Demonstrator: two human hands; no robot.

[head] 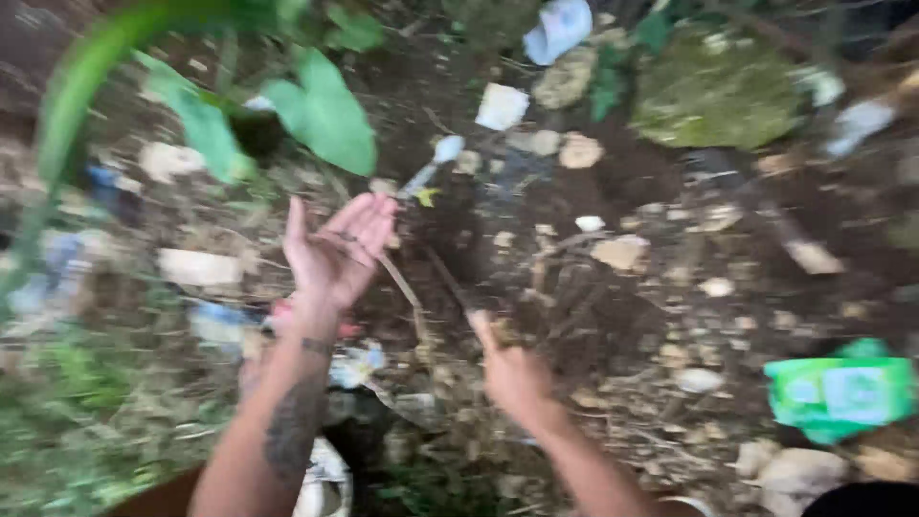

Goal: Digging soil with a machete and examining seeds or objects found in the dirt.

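Note:
The view is motion-blurred and looks down at dark soil strewn with litter and stones. My left hand is raised palm up with fingers spread, and a thin dry twig lies across or just beside its fingertips. My right hand reaches down toward the soil with fingers curled around what looks like a small clump of dirt or debris; the blur hides exactly what it is. Dry sticks lie in the soil just beyond the right hand.
Large green leaves hang at the upper left. A mossy rock sits at the upper right. A green plastic wrapper lies at the right edge. White scraps, pale stones and plastic litter are scattered around.

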